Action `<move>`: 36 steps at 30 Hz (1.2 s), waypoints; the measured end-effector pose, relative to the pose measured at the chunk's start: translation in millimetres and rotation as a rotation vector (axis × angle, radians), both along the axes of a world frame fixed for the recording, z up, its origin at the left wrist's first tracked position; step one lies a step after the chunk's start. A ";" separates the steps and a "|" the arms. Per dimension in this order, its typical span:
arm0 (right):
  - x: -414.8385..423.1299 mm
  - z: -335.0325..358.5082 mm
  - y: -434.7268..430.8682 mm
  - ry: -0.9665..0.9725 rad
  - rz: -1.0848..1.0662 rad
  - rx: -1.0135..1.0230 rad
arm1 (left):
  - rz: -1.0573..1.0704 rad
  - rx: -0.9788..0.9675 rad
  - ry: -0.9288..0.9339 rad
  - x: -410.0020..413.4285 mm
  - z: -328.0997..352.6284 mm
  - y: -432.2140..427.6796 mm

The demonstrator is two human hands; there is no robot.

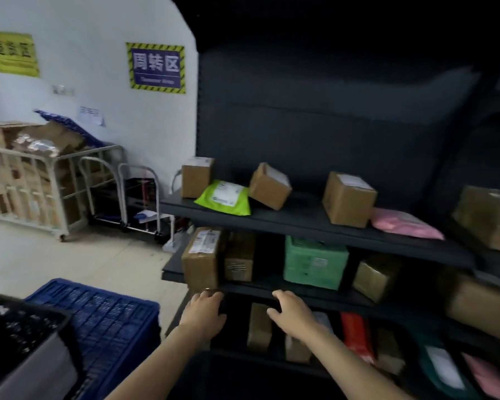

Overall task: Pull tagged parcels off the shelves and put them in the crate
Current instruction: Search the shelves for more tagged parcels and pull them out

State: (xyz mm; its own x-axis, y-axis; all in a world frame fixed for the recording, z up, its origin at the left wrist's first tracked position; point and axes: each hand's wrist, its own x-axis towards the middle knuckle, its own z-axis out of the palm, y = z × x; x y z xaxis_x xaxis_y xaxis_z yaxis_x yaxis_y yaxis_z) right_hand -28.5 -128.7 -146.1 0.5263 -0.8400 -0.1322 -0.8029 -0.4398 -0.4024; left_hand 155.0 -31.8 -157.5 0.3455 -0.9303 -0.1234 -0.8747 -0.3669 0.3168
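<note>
Parcels, bottom shelf: nearest, just behind the hands; one upright brown cardboard box (259,326) and one red plastic mailer (355,333); the rest to the right are too blurred to count.
Left hand (204,308): fingers curled at the front edge of the middle shelf (248,288), just under a tall box; whether it grips anything cannot be told.
Right hand (293,313): fingers loosely bent, holding nothing, in front of the bottom shelf opening.
Blue plastic lattice crate (98,321): one, on the floor left of the dark shelving, beside the left forearm.
Parcels, middle shelf: four cardboard boxes, counting the large one at far right, and one green wrapped parcel (315,262); the tall cardboard box (202,258) at the left end carries a white shipping label, print unreadable.
Parcels, upper shelf: four cardboard boxes, one lime-green mailer bag (224,197), one pink mailer bag (406,223); their white labels are unreadable.
White metal cage cart (26,180): one, stacked with cardboard, by the wall; two hand trolleys (140,168) stand beside it.
Wall signs: two; the blue sign with yellow-black striped border (156,67) reads "周转区"; the yellow sign (12,53) is blurred.
</note>
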 end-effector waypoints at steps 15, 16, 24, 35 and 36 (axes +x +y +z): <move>-336.2 10.8 54.3 -0.124 -0.379 -0.037 | -0.387 -0.051 -0.018 -317.7 29.4 -26.7; -355.6 12.4 57.6 -0.123 -0.401 -0.042 | -0.414 -0.047 -0.026 -335.9 30.6 -27.7; -486.5 23.4 76.6 -0.154 -0.583 -0.110 | -0.644 -0.076 -0.068 -467.3 41.1 -60.4; -615.7 11.7 29.0 -0.084 -0.829 -0.035 | -0.916 -0.110 0.011 -625.0 21.7 -151.4; -626.4 13.3 19.3 -0.078 -0.843 -0.029 | -0.927 -0.102 0.026 -637.2 22.4 -162.0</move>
